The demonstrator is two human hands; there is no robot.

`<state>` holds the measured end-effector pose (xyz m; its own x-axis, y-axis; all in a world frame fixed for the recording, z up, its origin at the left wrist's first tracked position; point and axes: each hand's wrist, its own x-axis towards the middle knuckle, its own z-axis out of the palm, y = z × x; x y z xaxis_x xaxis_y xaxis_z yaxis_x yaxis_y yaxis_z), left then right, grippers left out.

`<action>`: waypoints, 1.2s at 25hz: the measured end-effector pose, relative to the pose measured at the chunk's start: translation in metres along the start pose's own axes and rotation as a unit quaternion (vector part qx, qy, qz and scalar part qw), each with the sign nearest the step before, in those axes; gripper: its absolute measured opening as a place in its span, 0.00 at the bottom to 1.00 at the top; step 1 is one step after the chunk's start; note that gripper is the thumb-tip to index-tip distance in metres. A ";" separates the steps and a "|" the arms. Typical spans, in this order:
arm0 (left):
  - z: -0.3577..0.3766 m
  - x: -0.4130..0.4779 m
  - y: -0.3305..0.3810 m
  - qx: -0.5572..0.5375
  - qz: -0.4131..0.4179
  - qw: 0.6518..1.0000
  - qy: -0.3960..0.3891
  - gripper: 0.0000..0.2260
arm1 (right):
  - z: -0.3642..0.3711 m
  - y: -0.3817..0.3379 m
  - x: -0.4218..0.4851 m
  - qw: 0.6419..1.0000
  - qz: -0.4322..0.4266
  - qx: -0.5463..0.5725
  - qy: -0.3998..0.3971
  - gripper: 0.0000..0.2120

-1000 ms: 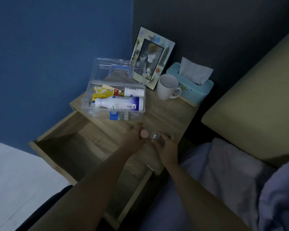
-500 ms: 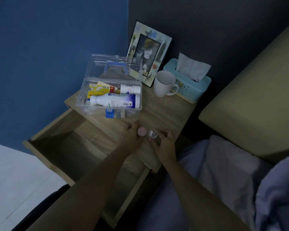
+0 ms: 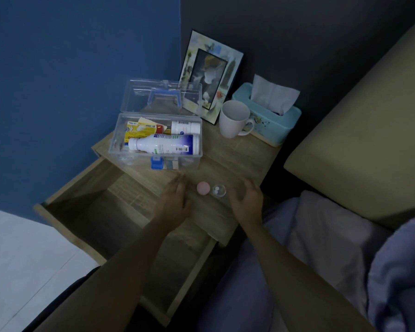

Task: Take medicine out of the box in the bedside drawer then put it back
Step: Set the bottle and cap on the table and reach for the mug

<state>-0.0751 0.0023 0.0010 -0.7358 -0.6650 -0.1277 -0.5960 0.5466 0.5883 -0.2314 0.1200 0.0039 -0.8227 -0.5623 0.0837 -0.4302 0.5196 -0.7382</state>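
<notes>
A clear plastic medicine box [image 3: 120, 149] with a blue latch stands open on the bedside table [image 3: 237, 154], its lid tipped back. Inside lie a large white bottle [image 3: 164, 144], a smaller white bottle [image 3: 186, 127] and yellow packets [image 3: 141, 130]. Near the table's front edge sit a small pink cap [image 3: 203, 188] and a small clear pill cup [image 3: 219, 190] with two white tablets in it. My left hand [image 3: 175, 202] hovers open just left of the cap. My right hand [image 3: 246, 200] is open just right of the cup. Neither hand touches them.
The wooden drawer [image 3: 86, 212] is pulled out below the table, towards me. At the back stand a picture frame [image 3: 210, 75], a white mug [image 3: 234, 119] and a teal tissue box [image 3: 273, 121]. A bed with a beige headboard [image 3: 359, 130] is on the right.
Both hands have let go of the pink cap and the clear cup and drawn apart. The cap and cup now rest side by side on the table.
</notes>
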 end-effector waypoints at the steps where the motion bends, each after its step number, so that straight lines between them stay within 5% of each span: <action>1: 0.002 -0.002 -0.002 0.033 0.004 0.999 0.002 0.27 | -0.003 -0.003 0.005 0.999 0.013 0.025 0.031 0.15; 9: 0.020 -0.011 0.009 0.119 0.005 0.993 0.012 0.26 | -0.003 -0.027 0.093 0.970 0.154 0.154 0.111 0.16; 16: 0.020 -0.015 -0.002 0.149 0.009 0.989 0.021 0.26 | 0.022 -0.043 0.161 0.944 0.144 0.214 0.207 0.16; 30: 0.028 0.025 -0.009 0.161 0.027 0.986 0.016 0.26 | 0.036 -0.053 0.192 0.861 0.181 0.430 0.203 0.17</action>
<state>-0.0973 -0.0051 -0.0294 -0.7617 -0.6437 -0.0740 -0.6313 0.7115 0.3086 -0.3529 -0.0385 0.0349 -0.9824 -0.1015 -0.1568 0.1711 -0.1525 -0.9734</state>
